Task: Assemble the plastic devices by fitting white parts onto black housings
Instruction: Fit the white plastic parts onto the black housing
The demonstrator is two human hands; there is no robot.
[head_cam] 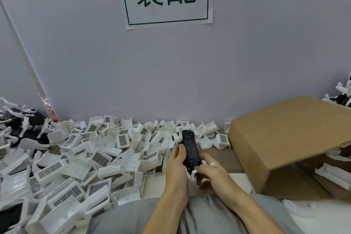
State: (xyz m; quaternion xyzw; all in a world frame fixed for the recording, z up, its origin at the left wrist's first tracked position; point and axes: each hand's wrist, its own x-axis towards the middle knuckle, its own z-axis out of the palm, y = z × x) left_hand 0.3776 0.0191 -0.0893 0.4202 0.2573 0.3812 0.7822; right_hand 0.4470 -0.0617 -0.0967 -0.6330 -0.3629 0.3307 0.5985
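Black housing [190, 150], long, ribbed, upright

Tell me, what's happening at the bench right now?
Left hand and right hand both grip black housing. White part under it. Nothing blocking.

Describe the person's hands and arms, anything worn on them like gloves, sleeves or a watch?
Both the left hand and the right hand are bare: no gloves, rings or watch show. The forearms are uncovered down to the frame's bottom edge, so no sleeves appear. Fingernails look short and unpainted.
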